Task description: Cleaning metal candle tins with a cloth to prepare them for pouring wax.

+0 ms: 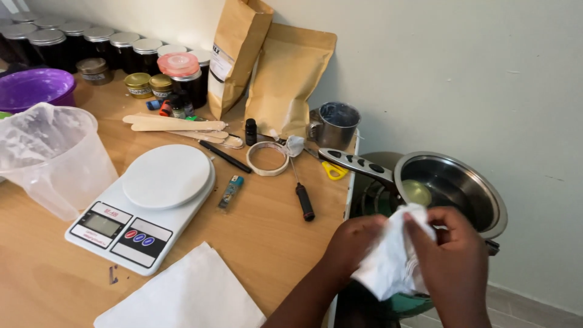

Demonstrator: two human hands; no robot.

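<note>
Nearest the camera: both hands closed on a crumpled white cloth [395, 258], left hand [358, 243] pinching one side, right hand [455, 258] wrapped over the other, fingers curled around the fabric. Held bunched between the two palms, just short of the rim of a steel saucepan [486, 194].

Just beyond the hands: saucepan seated on a burner, handle [358, 164] pointing away to the left, a small pool of pale liquid [416, 191] lying on the pan floor close to the right knuckles. Judged the main risk: loose cloth dangling near the pan edge, apt to dip into the liquid or catch the rim and tilt the pan. Heat of the pan not tellable; if hot, thin fabric would give poor protection to the fingers.

Left of the left hand, on the wooden table [267, 231]: a black-handled tool [302, 197], a small tube [231, 191], a white kitchen scale [146, 206], a sheet of white paper [182, 294], a clear plastic jug [51, 158]. Projecting handle judged easy to knock with an elbow or wrist, spilling the liquid toward these.

Farther off: a roll of tape [268, 158], wooden sticks [173, 124], a small metal cup [335, 124], two brown paper pouches [267, 67] leaning on the wall, a row of dark jars [91, 42], a purple bowl [33, 88].
</note>
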